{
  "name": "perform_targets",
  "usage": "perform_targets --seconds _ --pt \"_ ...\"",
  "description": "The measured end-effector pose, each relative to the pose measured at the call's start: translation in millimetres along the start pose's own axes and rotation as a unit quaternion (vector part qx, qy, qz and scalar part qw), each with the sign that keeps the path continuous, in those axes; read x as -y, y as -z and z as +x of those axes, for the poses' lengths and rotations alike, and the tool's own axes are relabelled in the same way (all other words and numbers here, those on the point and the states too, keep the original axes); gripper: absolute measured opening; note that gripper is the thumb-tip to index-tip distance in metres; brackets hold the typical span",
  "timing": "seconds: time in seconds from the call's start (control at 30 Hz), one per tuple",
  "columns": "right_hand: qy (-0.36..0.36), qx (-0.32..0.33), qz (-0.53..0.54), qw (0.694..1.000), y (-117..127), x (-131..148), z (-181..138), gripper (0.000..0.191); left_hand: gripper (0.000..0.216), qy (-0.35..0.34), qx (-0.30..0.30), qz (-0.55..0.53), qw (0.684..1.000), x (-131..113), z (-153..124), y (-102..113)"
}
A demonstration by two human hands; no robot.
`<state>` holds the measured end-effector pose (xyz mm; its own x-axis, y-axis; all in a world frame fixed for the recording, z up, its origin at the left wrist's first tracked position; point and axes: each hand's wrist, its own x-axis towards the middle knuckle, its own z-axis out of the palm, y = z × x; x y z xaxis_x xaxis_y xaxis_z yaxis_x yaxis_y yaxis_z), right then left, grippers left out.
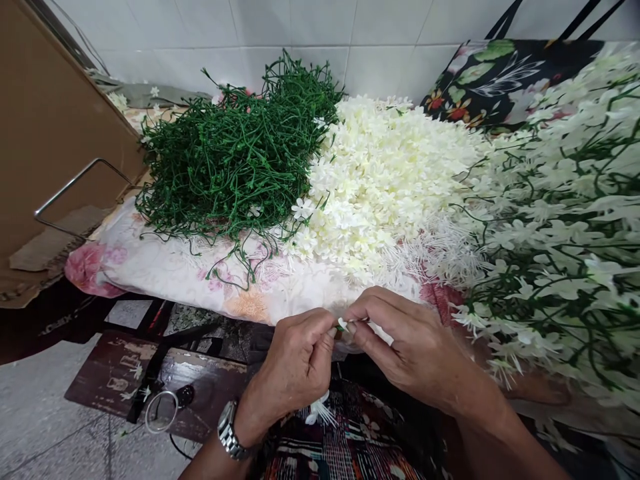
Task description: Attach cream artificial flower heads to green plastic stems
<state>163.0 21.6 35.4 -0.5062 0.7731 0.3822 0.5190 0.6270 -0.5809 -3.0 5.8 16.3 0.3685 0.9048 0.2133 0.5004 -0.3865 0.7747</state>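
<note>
My left hand (303, 353), with a metal watch at the wrist, is closed in a pinch on the green tip of an artificial flower stem. Opposite it, my right hand (405, 340) pinches a small white artificial flower (343, 324) against that tip, and the fingertips of both hands nearly meet. Below my left hand hangs a white blossom (320, 410) with thin white strands; its stem is hidden by the hand. Just beyond the hands lie a heap of green plastic stems (235, 160) and a heap of loose white petals (385, 173).
Finished-looking white flower sprays (565, 267) are piled at the right. A floral cloth (165, 267) covers the work surface. White stamen strands (440, 257) lie near its front. A cardboard box (60, 133) stands left, a wooden bench (200, 380) below, a tiled wall (310, 27) behind.
</note>
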Motion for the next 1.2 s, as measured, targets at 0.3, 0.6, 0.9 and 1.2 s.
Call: perform_targets --seconds 0.3,0.6,0.9,1.2 --pt "-0.029 -0.066 0.043 0.997 -17 3 -5 0.009 0.027 0.022 -0.042 -0.022 0.999 3 0 -6" --pt "-0.052 -0.095 0.063 0.992 -27 5 -6 0.009 0.026 0.008 -0.054 -0.031 0.998 5 -2 -7" --pt "-0.082 -0.100 0.111 0.985 -32 5 -9 0.007 0.028 0.065 -0.044 -0.109 0.991 2 -3 -5" --pt "-0.042 -0.079 0.088 0.992 -27 -1 -11 0.006 0.027 0.066 -0.041 -0.127 0.989 4 -5 -4"
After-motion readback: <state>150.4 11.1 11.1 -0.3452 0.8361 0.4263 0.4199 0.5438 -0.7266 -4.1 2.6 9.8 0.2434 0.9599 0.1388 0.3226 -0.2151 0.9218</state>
